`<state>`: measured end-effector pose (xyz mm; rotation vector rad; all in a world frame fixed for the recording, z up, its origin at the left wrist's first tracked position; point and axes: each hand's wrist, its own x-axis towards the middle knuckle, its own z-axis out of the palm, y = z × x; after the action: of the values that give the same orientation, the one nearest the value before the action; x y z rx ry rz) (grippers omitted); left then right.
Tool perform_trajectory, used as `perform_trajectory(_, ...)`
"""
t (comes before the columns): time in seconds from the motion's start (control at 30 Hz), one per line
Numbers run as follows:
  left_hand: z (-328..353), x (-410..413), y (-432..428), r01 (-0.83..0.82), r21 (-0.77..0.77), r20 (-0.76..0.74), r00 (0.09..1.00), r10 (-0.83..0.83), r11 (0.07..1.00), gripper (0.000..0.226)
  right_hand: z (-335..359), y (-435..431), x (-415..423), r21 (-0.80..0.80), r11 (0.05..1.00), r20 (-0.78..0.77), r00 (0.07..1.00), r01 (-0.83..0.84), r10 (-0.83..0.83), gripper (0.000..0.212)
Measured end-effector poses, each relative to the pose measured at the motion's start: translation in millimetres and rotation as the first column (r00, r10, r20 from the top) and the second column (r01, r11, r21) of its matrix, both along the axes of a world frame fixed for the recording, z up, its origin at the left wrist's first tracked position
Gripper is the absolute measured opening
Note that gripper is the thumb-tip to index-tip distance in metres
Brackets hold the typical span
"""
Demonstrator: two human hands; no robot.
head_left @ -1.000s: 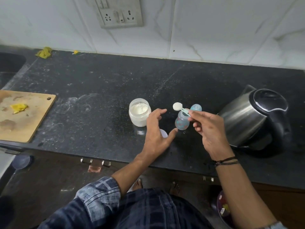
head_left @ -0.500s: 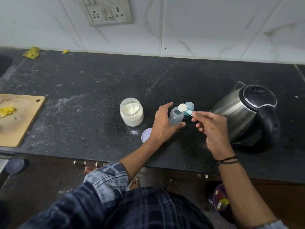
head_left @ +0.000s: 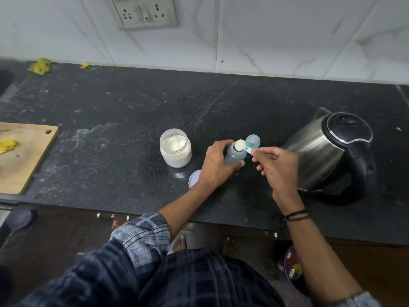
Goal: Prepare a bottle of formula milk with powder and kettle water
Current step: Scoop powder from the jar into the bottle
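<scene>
Your left hand [head_left: 218,165] is curled round the bottle [head_left: 234,155], holding it upright just to the left of your right hand [head_left: 277,166], which pinches the handle of the scoop [head_left: 240,145]. The heaped bowl sits right over the bottle's mouth, with the handle running back toward your right fingers. Tipping it in looks like a roll of that wrist (the mouth is narrow, so centre the bowl). The jar [head_left: 176,148] stands left of your left hand, the kettle [head_left: 327,151] beyond your right. I can read no label or writing on any of them.
</scene>
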<state>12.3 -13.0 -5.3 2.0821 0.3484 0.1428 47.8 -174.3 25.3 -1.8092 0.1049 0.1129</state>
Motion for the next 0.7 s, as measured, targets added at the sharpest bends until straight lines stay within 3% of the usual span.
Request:
perform_trajectory(0.4, -5, 1, 3, -0.001, 0.027, 0.001, 1.000, 0.001, 1.000, 0.061, 3, 7, -1, -0.199, 0.980, 0.090, 0.996, 0.026, -0.008, 0.007)
perform_trajectory(0.7, -9, 3, 4, -0.001, 0.019, 0.005, 1.000, 0.001, 1.000, 0.058, 16, 18, -7, -0.491, 0.870, 0.257, 0.962, 0.043, 0.098, 0.012)
